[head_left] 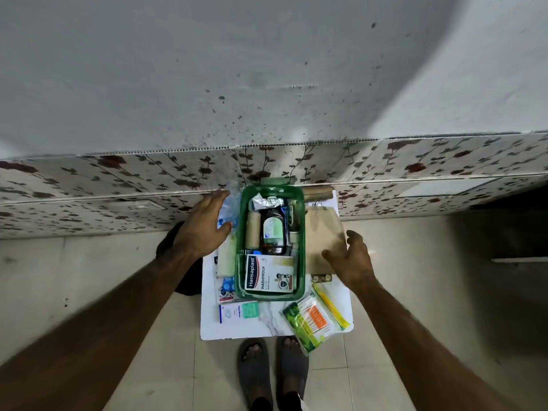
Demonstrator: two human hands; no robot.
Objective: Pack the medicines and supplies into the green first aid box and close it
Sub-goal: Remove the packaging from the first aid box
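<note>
While the green first aid box [271,241] sits uncovered on the white worktop [275,321], holding a Hansaplast carton [268,274] and brown bottle [273,231], I see my left hand [204,223] spread beside it, grip released; my right hand [354,261] seems to rest, loose, on a brown paper packet [323,232].

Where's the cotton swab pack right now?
In the head view, the cotton swab pack lies outside the green box, on the white board's near right corner, between a green sachet and a yellow packet.
</note>
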